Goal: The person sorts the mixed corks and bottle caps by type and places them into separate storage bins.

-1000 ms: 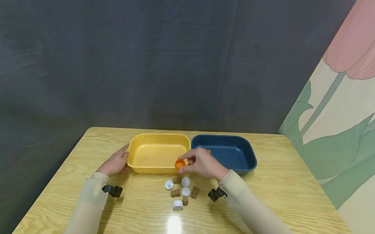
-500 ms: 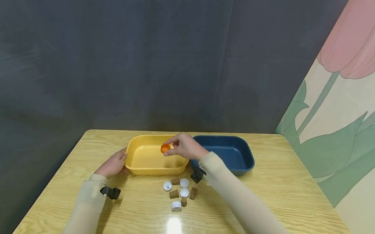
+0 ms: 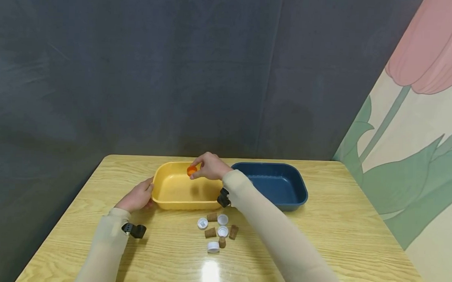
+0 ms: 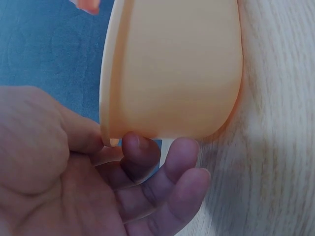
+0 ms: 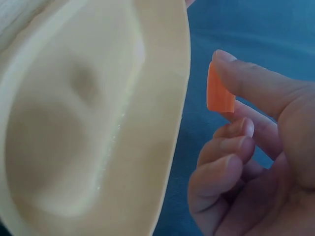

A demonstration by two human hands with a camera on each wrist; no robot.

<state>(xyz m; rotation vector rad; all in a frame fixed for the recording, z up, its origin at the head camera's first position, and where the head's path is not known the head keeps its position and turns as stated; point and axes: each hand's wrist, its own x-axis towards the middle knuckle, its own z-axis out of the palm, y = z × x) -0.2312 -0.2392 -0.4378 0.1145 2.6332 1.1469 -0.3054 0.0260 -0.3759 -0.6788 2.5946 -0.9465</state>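
Note:
Thumb and forefinger of my right hand [image 3: 211, 167] pinch an orange bottle cap [image 3: 191, 171] above the yellow tray [image 3: 186, 205]. In the right wrist view the orange cap [image 5: 219, 91] is held up clear of the tray's rim, the other fingers loosely curled. At the tray's left end, my left hand [image 3: 136, 197] holds the rim, with the thumb at the edge and bent fingers against the outer wall, as the left wrist view shows. Several white bottle caps [image 3: 213, 247] and brown corks [image 3: 233, 232] lie on the table in front of the trays.
A dark blue tray [image 3: 284, 186] stands right beside the yellow one, partly hidden by the right forearm. Both stand on a wooden table [image 3: 162, 246]. A dark curtain [image 3: 194, 73] hangs behind, and a painted wall [image 3: 416, 164] rises at the right.
My right hand has carried the orange cap left and away from me, from the yellow tray's near right corner to over its inside. The left hand stays at the tray's end.

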